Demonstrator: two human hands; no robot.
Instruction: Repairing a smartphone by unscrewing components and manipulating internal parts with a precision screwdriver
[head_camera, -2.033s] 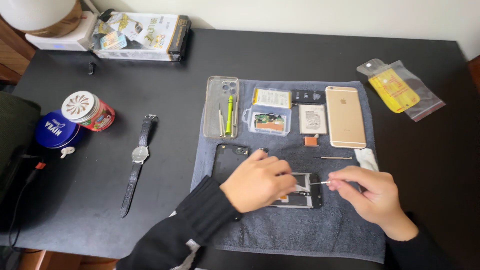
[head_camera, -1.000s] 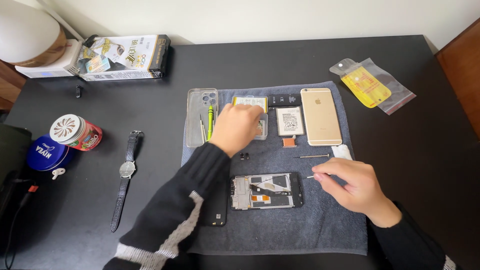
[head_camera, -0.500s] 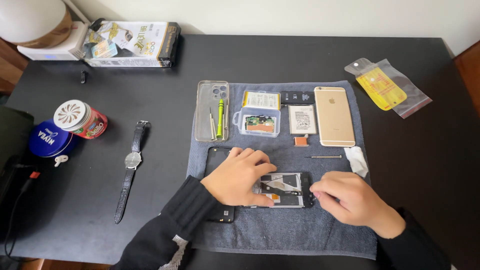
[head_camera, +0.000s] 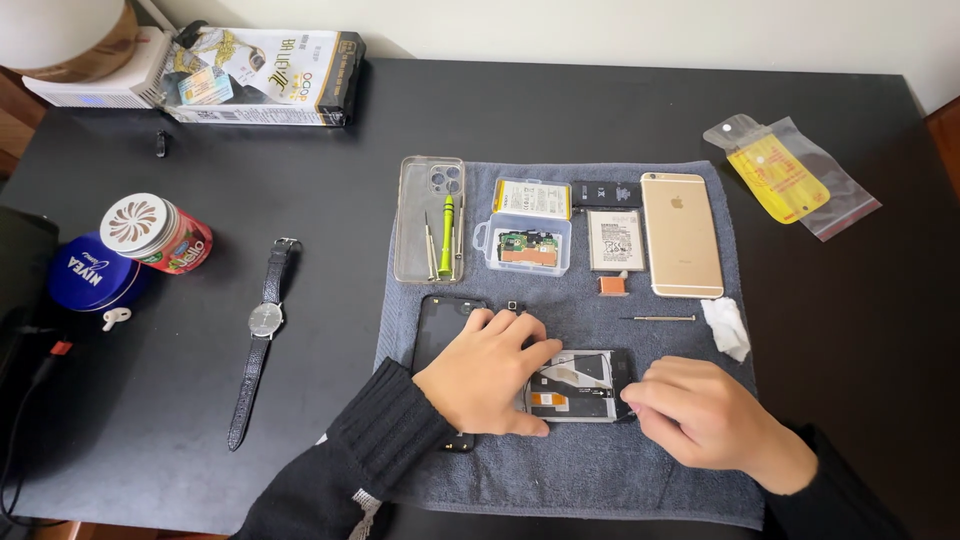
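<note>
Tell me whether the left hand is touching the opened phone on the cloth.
Touching. The head view shows the left hand lying flat across the opened phone, its fingers pressed on the frame's left end, with no gap visible.

Two seconds ago the left hand (head_camera: 487, 372) rested on the opened phone (head_camera: 570, 385) while the right hand (head_camera: 705, 415) held a thin tool at its right end. One second ago the left hand had gone up to the clear parts box (head_camera: 527, 243) and the phone lay uncovered. It has since returned and presses on the phone's left end. The right hand has closed in against the phone's right edge; whether it holds the tool cannot be told.
</note>
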